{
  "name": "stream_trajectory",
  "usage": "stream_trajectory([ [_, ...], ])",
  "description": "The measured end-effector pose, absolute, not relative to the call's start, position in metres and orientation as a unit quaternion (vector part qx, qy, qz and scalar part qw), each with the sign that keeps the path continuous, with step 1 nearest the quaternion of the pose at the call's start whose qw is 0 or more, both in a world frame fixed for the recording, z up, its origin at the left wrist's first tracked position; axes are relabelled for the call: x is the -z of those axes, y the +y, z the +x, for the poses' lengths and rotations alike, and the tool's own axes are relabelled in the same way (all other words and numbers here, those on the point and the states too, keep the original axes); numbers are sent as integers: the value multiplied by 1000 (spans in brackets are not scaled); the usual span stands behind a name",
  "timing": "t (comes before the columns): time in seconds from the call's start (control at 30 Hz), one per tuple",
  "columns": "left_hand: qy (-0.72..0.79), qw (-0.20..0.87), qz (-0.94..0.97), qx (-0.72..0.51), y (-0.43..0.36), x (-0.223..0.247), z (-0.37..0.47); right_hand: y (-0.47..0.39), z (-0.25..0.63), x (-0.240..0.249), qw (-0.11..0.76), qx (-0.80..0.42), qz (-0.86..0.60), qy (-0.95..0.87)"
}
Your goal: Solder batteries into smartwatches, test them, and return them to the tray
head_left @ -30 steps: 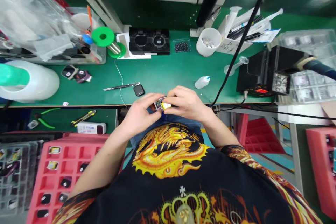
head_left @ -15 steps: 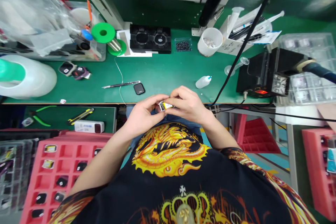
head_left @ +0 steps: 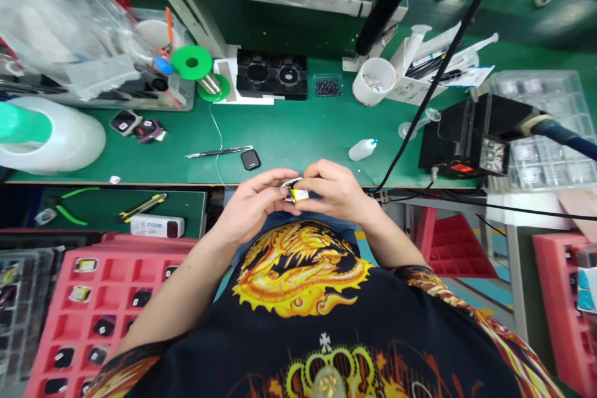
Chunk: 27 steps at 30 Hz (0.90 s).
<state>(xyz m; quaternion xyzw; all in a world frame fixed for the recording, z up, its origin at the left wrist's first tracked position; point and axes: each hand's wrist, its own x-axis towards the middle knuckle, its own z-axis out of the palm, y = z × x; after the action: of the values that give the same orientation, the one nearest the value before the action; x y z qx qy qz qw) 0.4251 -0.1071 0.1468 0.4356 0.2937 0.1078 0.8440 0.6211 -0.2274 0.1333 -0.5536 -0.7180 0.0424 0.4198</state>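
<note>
Both hands meet just in front of the bench's front edge, in the middle. My left hand [head_left: 254,202] has its fingers closed round a small metal-and-black part [head_left: 290,185], like an opened watch body. My right hand [head_left: 333,189] pinches a small piece with a white and yellow face [head_left: 301,194], against that part. Fingers cover much of both pieces. On the green bench [head_left: 298,130], a black square watch face [head_left: 250,160] lies beyond my left hand, beside metal tweezers [head_left: 219,152]. A small white bottle [head_left: 362,150] lies beyond my right hand.
Solder spool [head_left: 191,63], black fixture [head_left: 272,74], tray of screws [head_left: 328,86] and white cup [head_left: 373,81] stand at the back. A black device [head_left: 461,137] is right, a large bottle [head_left: 69,137] left. A pink foam tray [head_left: 114,294] sits lower left; a black cable hangs at right.
The white and yellow piece has tilted in my fingers, showing more of the opened part. My left fingers have shifted round it. The view has moved slightly.
</note>
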Motion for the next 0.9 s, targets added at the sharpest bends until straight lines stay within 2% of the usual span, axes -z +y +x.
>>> stream_trajectory([
  [0.3, 358, 806, 448, -145, -111, -145, 432, -231, 619, -133, 345, -36, -568, -746],
  [0.9, 379, 787, 469, -129, -117, -130, 435, -239, 614, -128, 329, -72, -616, -712],
])
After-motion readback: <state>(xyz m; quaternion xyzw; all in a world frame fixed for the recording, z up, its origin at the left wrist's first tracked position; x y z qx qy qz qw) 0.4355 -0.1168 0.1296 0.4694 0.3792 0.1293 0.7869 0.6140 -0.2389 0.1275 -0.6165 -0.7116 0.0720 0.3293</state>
